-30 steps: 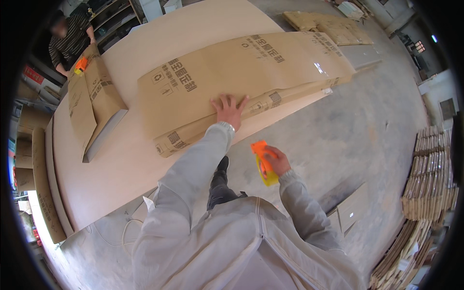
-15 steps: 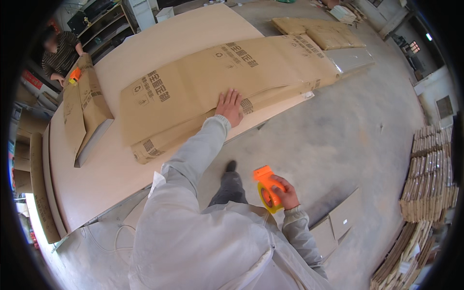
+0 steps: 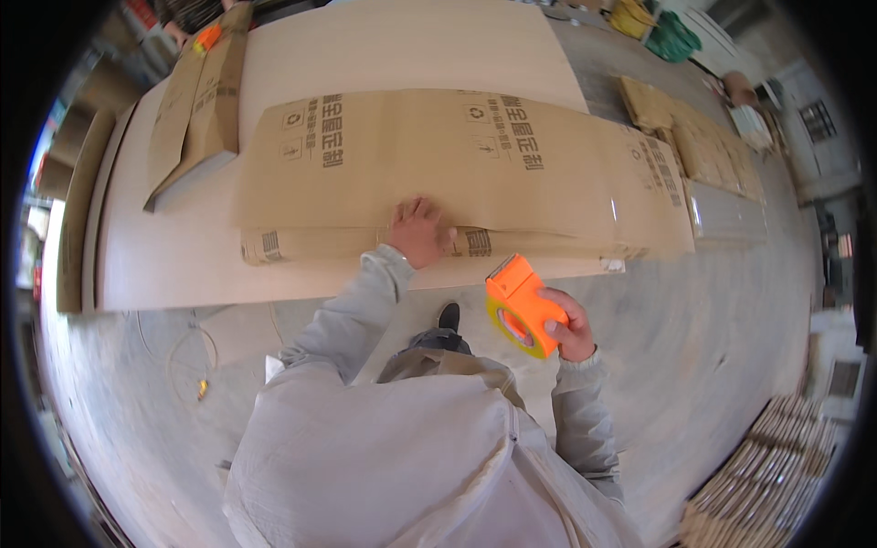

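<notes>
The left hand (image 3: 420, 233) presses flat, its grip spread wide, on the long cardboard box (image 3: 457, 169) lying on the surface (image 3: 183, 265). At four o'clock, the right hand (image 3: 568, 324) has its grip around an orange tape dispenser (image 3: 521, 306).

Left hand (image 3: 420, 232) flat on cardboard box (image 3: 457, 164); orange tape dispenser (image 3: 521, 306) in right hand (image 3: 571, 329)

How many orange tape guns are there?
2. One orange tape gun is in the person's right hand; another lies far off at the smaller box, with a co-worker. More may be hidden.
</notes>
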The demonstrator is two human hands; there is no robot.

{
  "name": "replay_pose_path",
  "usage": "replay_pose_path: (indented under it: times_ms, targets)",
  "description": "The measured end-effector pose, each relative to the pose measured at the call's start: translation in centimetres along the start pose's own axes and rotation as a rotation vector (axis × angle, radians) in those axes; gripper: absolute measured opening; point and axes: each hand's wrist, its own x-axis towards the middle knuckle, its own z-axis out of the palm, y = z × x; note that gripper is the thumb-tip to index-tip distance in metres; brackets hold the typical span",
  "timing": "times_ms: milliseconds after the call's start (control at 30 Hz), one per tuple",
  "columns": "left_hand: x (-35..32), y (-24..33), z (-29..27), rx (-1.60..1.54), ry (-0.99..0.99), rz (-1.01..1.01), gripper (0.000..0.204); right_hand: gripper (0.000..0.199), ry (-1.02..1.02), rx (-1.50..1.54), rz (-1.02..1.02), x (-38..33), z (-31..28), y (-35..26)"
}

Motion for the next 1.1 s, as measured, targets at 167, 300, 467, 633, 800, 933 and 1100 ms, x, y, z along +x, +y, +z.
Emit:
replay_pose_path:
  times_ms: [167,300,467,633,800,933,1100]
  targets:
    - [-2.7,3.4,-5.4,-1.459,-0.181,-0.341,0.041,0.047,-0.257,-0.009,0.079,6.1,-2.8,-1.8]
    - [-5.8,6.0,-5.4,-2.054,-0.14,-0.422,0.025,0.049,-0.485,-0.133,0.226,10.4,-2.8,-2.3]
    - [-7.3,4.5,-2.3,-1.751,0.29,-0.582,0.016,0.048,-0.678,-0.31,0.293,15.7,0.4,-3.3]
    - [-7.1,-6.4,-1.7,-0.887,0.63,-0.836,0.012,0.044,-0.838,-0.454,0.339,23.4,6.4,-4.1]
    - [-8.0,-15.8,-1.3,-0.124,0.667,-0.98,0.007,0.043,-0.905,-0.631,0.373,30.4,13.4,-2.0]
    - [-8.4,-16.9,-0.4,0.096,0.726,-0.937,0.012,0.042,-0.872,-0.684,0.588,32.4,17.1,-0.5]
    - [-9.0,-17.4,-0.9,0.149,0.775,-1.006,0.022,0.035,-0.882,-0.834,0.576,32.9,19.3,0.9]
